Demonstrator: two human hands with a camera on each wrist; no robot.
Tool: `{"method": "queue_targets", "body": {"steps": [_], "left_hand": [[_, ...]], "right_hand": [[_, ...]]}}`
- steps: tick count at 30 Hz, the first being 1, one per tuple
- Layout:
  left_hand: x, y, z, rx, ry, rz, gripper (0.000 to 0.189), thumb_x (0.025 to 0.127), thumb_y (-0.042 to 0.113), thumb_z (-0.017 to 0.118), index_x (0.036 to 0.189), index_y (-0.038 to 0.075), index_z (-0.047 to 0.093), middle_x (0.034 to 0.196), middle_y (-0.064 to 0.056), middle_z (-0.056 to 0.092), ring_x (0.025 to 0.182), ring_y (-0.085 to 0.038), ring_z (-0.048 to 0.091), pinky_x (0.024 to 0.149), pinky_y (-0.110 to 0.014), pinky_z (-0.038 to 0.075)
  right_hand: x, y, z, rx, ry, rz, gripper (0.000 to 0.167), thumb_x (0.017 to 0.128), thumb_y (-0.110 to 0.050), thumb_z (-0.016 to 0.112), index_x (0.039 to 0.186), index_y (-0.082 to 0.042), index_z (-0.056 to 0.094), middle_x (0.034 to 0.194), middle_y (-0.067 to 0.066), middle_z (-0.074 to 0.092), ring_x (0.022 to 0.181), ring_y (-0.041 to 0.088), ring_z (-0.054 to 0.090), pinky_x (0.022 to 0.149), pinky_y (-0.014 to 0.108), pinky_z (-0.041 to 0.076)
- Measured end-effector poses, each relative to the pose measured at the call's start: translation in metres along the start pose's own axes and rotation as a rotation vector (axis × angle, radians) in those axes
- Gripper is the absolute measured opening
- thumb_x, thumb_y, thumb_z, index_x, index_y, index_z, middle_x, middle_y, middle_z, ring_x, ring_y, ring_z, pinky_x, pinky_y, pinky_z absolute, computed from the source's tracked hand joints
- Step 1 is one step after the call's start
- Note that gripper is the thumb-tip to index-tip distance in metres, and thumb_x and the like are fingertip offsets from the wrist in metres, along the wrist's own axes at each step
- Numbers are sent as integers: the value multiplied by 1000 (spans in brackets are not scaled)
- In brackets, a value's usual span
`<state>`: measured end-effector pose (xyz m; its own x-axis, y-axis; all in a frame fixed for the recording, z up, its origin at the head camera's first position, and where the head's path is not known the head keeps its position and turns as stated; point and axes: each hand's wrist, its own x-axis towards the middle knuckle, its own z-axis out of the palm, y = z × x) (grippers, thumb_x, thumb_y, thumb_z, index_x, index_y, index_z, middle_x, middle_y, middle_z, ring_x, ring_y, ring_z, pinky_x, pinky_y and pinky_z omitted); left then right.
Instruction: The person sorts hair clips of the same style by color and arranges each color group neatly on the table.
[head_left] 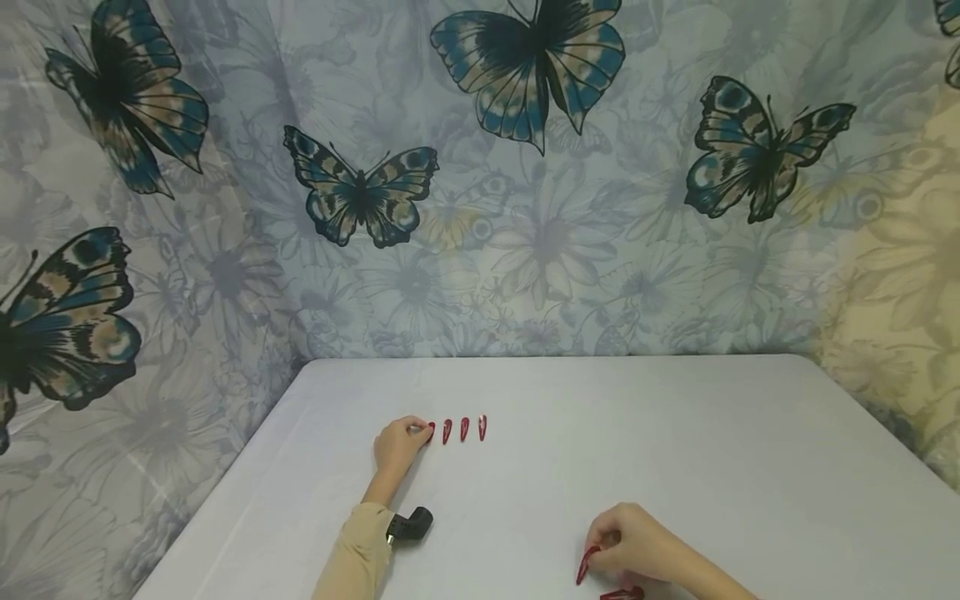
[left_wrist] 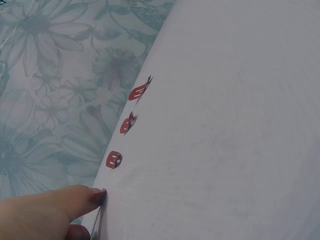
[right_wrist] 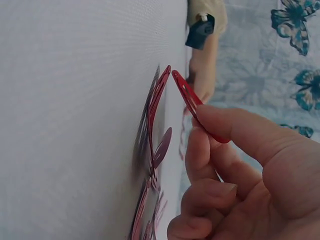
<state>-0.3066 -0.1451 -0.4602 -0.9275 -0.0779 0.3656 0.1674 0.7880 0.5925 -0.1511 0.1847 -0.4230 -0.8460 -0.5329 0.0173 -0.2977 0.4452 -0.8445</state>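
Observation:
Red snap hair clips stand in a row on the white table; three of them, such as the middle hair clip (head_left: 464, 429), lie to the right of my left hand (head_left: 396, 446). At the row's left end, that hand pinches another red hair clip (head_left: 431, 432) against the tabletop. My right hand (head_left: 637, 542), near the table's front, holds a red hair clip (right_wrist: 187, 95) between thumb and fingers, raised off the table. Just beside it lies a loose group of red hair clips (right_wrist: 157, 102), partly hidden by the right hand in the head view.
The white table (head_left: 675, 433) reaches back to a butterfly-patterned cloth (head_left: 547, 242), which also hangs along both sides. A black camera (head_left: 411, 524) is strapped at the left wrist over a beige sleeve (head_left: 352, 550).

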Motion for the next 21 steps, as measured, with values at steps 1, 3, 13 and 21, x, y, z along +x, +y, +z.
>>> {"method": "queue_targets", "body": {"steps": [1,3,13,21], "left_hand": [[0,-1,0,3,-6,-1,11,75,23,70,72,13,67,49,8,43,49,-11,39,55,-33,34],[0,-1,1,8,-14,0,11,75,24,70,73,13,67,50,8,45,50,-11,40,57,-35,35],[-1,-2,2,4,-19,-20,11,75,24,70,72,13,66,50,7,45,52,-12,40,60,-37,35],[0,-1,1,8,-10,-14,11,75,23,70,72,14,67,51,7,46,52,-12,41,61,-38,35]], "right_hand": [[0,1,0,-18,11,-23,5,76,-10,68,72,-12,66,63,-12,54,50,-2,37,44,18,33],[1,2,-1,-37,22,-74,4,79,-11,65,76,-10,67,67,-12,56,51,-2,37,45,20,34],[3,4,-6,256,-84,-64,9,85,-6,58,86,-2,65,76,4,63,48,1,42,41,17,32],[9,2,-11,322,-114,2,8,82,-6,59,79,1,60,64,2,57,42,3,41,40,17,31]]}}
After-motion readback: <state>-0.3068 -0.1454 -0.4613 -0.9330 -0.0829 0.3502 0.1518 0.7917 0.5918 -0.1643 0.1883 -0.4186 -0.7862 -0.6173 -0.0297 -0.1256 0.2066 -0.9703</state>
